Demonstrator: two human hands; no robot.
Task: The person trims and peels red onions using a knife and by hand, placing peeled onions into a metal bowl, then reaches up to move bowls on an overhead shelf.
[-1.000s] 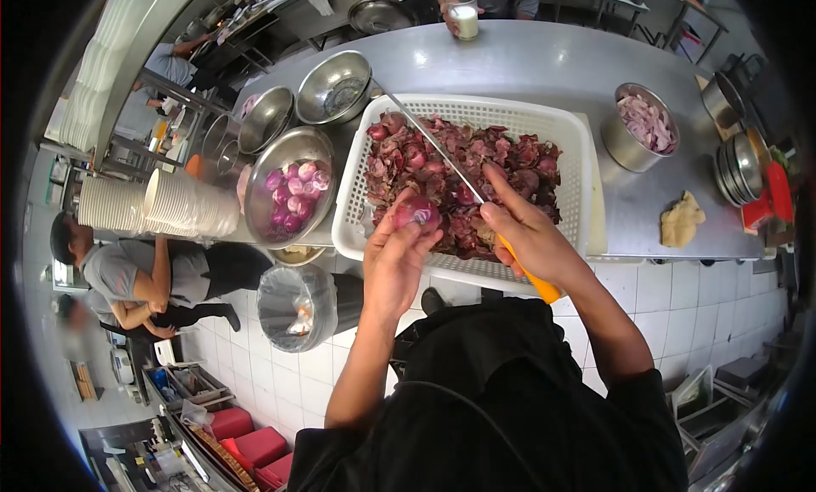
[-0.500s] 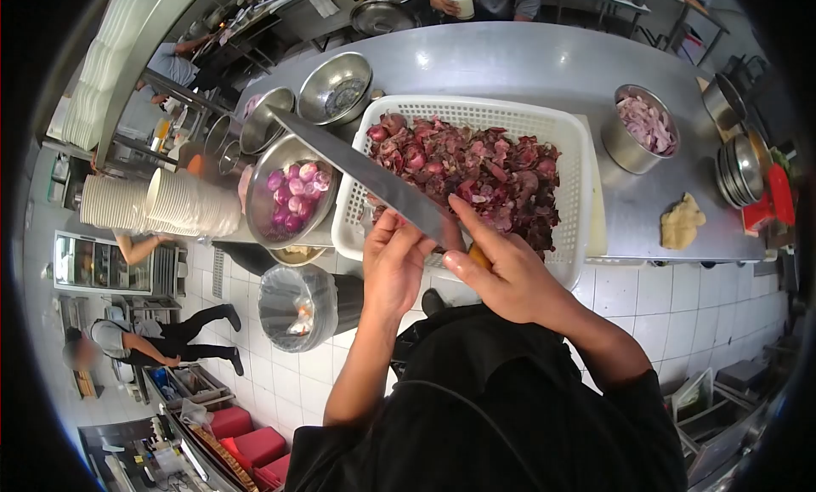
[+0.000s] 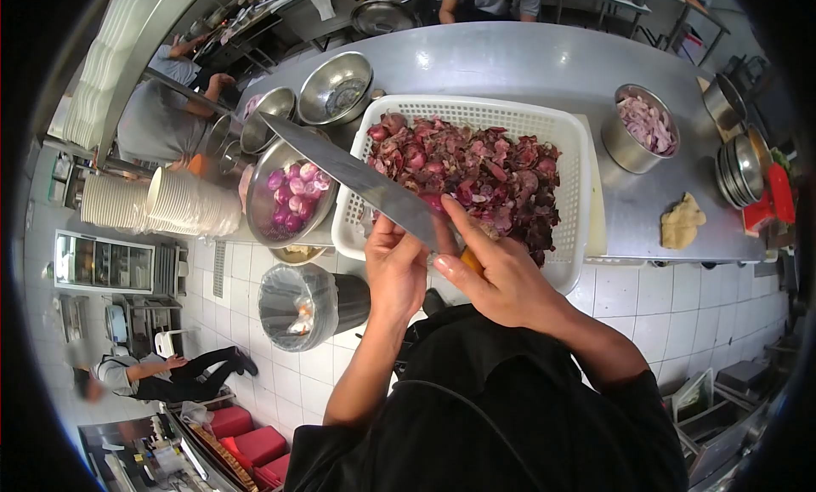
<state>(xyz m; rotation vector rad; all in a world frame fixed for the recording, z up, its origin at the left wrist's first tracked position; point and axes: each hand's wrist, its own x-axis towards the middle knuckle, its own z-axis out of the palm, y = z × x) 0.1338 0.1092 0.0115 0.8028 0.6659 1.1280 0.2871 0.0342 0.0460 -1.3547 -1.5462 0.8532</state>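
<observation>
My right hand is closed on the yellow handle of a large knife, its index finger stretched along the blade. The blade points up and left, over the edge of a white basket full of red onions and loose skins. Just below the blade, my left hand has its fingers curled together; the blade hides what they hold, if anything. Peeled purple onions lie in a metal bowl left of the basket.
A metal pot of sliced onion, a beige cloth and stacked bowls stand on the right. Paper cups and a lined bin are at the left. Several people are around the kitchen.
The knife has turned from edge-on to broadside, its blade now across my left hand, hiding the onion seen there earlier. The glass of white liquid at the top is gone. People at the left have moved.
</observation>
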